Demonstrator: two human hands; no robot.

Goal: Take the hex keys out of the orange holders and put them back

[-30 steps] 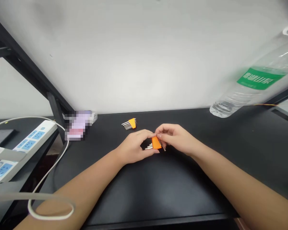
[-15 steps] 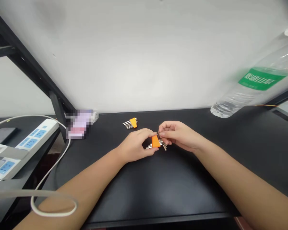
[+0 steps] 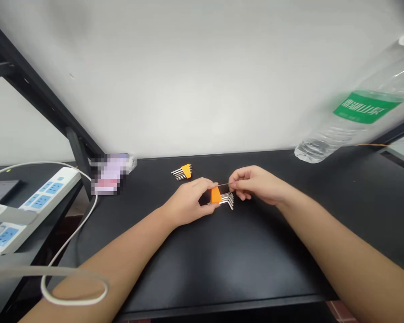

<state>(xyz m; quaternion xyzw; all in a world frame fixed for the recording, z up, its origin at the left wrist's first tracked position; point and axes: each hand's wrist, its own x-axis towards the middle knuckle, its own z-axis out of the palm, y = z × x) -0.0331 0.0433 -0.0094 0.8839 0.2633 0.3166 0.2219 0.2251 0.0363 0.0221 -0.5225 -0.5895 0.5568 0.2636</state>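
Note:
Between its thumb and fingers, my left hand [image 3: 191,202] grips an orange hex key holder [image 3: 216,195] with several L-shaped silver hex keys [image 3: 227,199] in it, their bent ends toward the right. My right hand [image 3: 252,183] pinches a thin hex key [image 3: 225,184] that runs from its fingertips to the top edge of the holder. Whether the tip is inside the holder is hidden by my left fingers. A second orange holder [image 3: 186,170] filled with hex keys lies on the black table behind my left hand.
A large clear bottle with a green label [image 3: 366,106] stands at the back right by the white wall. On the left are a white power strip [image 3: 37,208], a looping white cable [image 3: 74,226], a dark phone [image 3: 2,190] and a pixelated packet [image 3: 111,175] beside a black metal frame [image 3: 76,146].
My right hand has moved slightly right, away from the holder, and a longer stretch of the thin key shows between the hands. My left hand keeps its grip on the holder.

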